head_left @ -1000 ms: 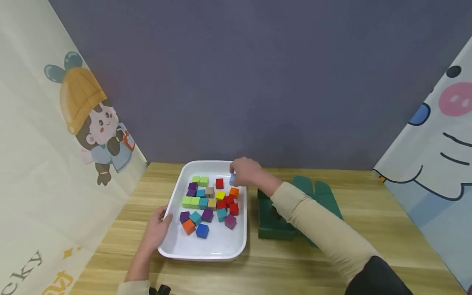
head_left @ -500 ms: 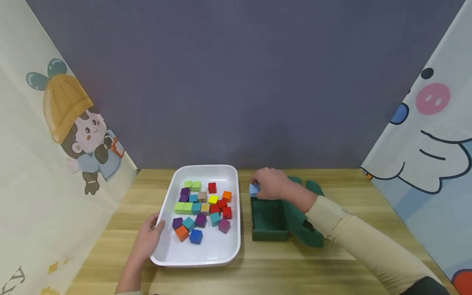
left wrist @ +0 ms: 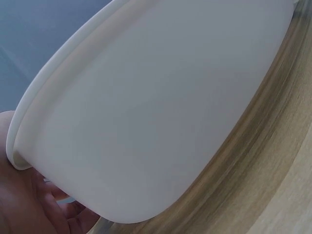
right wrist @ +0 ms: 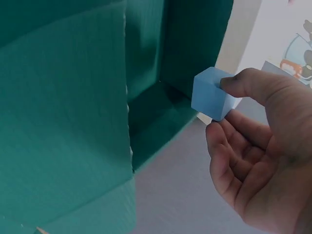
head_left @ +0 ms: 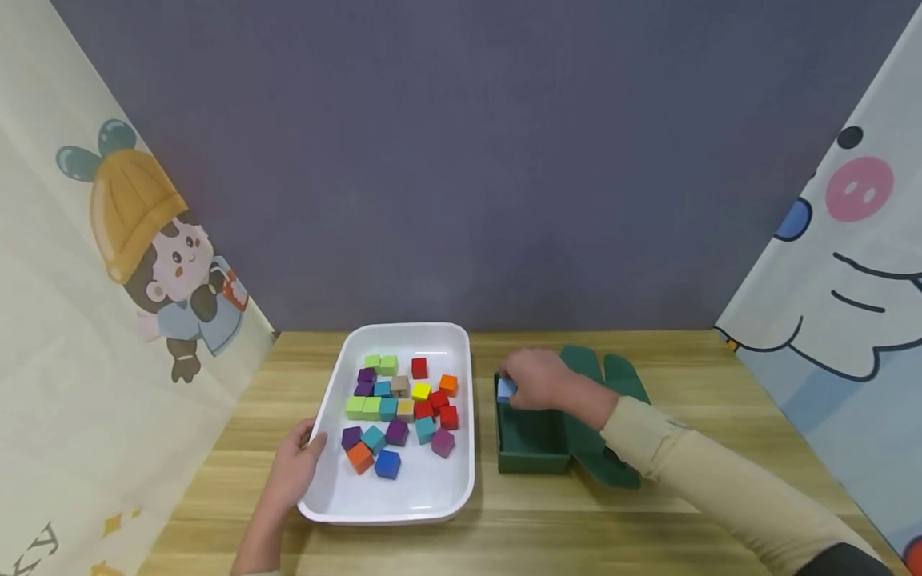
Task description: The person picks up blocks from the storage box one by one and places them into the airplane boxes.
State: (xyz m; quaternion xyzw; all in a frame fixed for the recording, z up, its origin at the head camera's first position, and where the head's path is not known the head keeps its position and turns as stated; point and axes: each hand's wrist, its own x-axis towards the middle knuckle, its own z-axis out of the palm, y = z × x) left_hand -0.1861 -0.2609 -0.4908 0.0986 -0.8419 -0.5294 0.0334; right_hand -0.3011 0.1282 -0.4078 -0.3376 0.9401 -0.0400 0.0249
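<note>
A light blue cube (right wrist: 211,95) is pinched between the thumb and fingers of my right hand (head_left: 542,379). In the head view the hand and cube are at the far left corner of a green cardboard box (head_left: 535,462), whose lid lies folded back to the right. The right wrist view shows the cube beside the box's open inside. My left hand (head_left: 296,462) grips the left rim of a white tray (head_left: 389,509), thumb on top; its fingers curl under the rim in the left wrist view. Several colored cubes, among them a blue cube (head_left: 387,465), lie in the tray.
The tray and box stand side by side on a wooden table (head_left: 403,552), with a narrow gap between them. A grey wall (head_left: 475,176) rises behind the table. Printed cloth panels (head_left: 108,384) flank it on both sides.
My right hand has carried the light blue cube from the tray's far right corner rightward to the box, then slightly lower. The left hand has kept its hold on the tray.
</note>
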